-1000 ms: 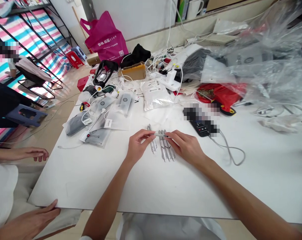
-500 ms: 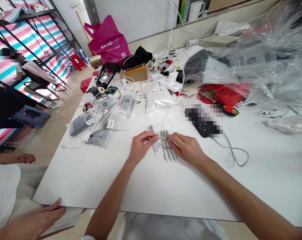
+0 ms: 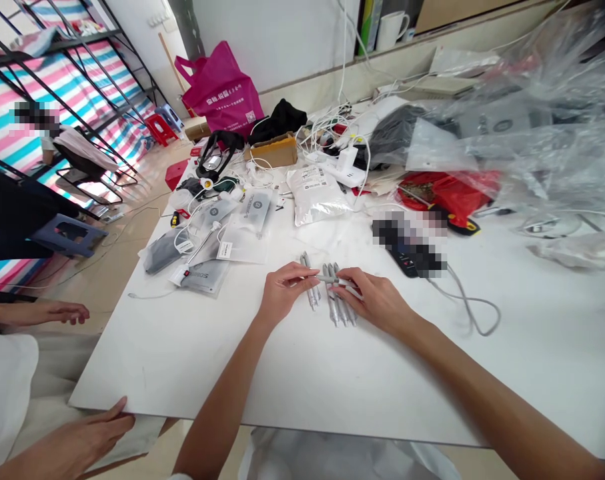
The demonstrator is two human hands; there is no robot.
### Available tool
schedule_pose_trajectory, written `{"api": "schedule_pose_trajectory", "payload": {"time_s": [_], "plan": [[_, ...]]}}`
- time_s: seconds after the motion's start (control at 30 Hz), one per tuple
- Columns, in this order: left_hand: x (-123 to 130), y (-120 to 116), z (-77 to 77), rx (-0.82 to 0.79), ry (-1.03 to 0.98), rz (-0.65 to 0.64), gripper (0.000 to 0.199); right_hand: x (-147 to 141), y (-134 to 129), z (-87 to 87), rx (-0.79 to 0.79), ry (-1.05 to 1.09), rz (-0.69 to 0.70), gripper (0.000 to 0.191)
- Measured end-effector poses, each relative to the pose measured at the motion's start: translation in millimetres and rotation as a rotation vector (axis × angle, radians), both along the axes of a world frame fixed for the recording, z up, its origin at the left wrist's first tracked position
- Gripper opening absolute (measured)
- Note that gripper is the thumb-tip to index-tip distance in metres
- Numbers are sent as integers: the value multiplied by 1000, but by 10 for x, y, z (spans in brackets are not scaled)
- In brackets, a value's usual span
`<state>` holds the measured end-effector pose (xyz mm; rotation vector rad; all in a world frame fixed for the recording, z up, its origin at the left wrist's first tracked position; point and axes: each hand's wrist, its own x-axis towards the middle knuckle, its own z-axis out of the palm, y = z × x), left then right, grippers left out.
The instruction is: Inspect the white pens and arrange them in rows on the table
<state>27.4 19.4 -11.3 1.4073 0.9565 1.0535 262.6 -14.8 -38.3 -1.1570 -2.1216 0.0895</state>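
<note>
A slim grey-and-white pen [image 3: 327, 279] is held above the middle of the near half of a white desk [image 3: 292, 380], lying nearly level between the person's two hands. The left hand [image 3: 282, 291] pinches one end between thumb and fingertips; the right hand [image 3: 381, 297] pinches the other end the same way. Whether the pen is in one piece is too small to tell.

Below it on the desk lie more pens like it: a small bunch [image 3: 312, 297] beside the left fingertips and a row of three [image 3: 339, 311] beside the right, all pointing roughly from the far edge toward the near edge.

Toward the desk's right edge is a black device [image 3: 408, 267], partly blurred out, with a grey cable [image 3: 475, 323] curling from it. Toward the left edge, frosted pouches [image 3: 205, 277] overlap. Past the pens, toward the far edge, sits a white plastic package [image 3: 318, 200], with a white power strip [image 3: 345, 170], tangled cables and an open cardboard box [image 3: 276, 152] behind it. Clear plastic bags [image 3: 537, 143] heap over the far right corner, next to a red bag [image 3: 469, 193]. A magenta tote bag [image 3: 222, 93] stands by the far left corner.

At the near left corner, another person's hand [image 3: 95, 430] rests by the edge, fingers together.
</note>
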Motion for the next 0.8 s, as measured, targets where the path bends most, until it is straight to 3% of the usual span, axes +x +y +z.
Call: {"api": "schedule_pose_trajectory", "payload": {"time_s": [0.8], "plan": [[29,-16,23,-36,-8,-8,24,-34,-31,30,12,-3,-10,17]]}}
